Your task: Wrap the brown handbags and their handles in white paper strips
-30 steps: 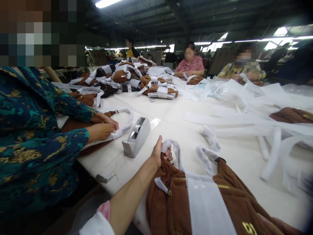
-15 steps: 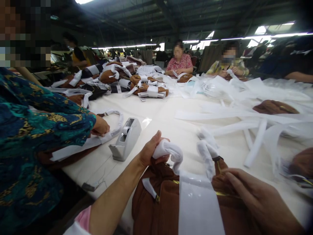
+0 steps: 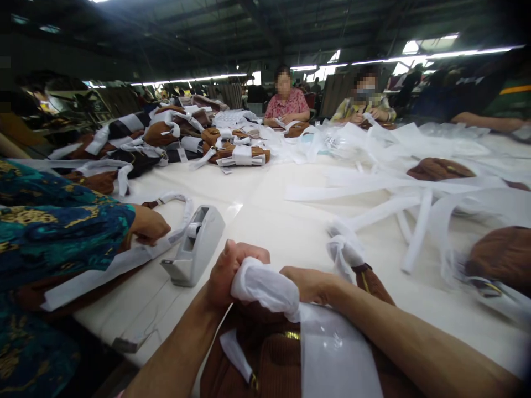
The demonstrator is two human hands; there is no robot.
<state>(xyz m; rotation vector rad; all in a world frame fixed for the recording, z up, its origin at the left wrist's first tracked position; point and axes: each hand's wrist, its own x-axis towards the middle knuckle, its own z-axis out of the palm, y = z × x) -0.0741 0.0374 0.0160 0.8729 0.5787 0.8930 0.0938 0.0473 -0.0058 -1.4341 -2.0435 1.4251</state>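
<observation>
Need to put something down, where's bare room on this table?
Largest: white tabletop between tape dispenser, bag pile and loose white strips, beyond your left hand. Smaller: between your right forearm and the strips. Crowded: far side and right, under bags and wrapping.

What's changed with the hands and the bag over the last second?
The right hand left the right side of the brown ribbed-fabric bag and moved leftward to the curved, white-wrapped handle, beside the left hand; whether it grips is hidden. The left hand still holds the handle, the broad white band remains across the bag, and the wedge-shaped grey tape dispenser stays on the white table.
</observation>
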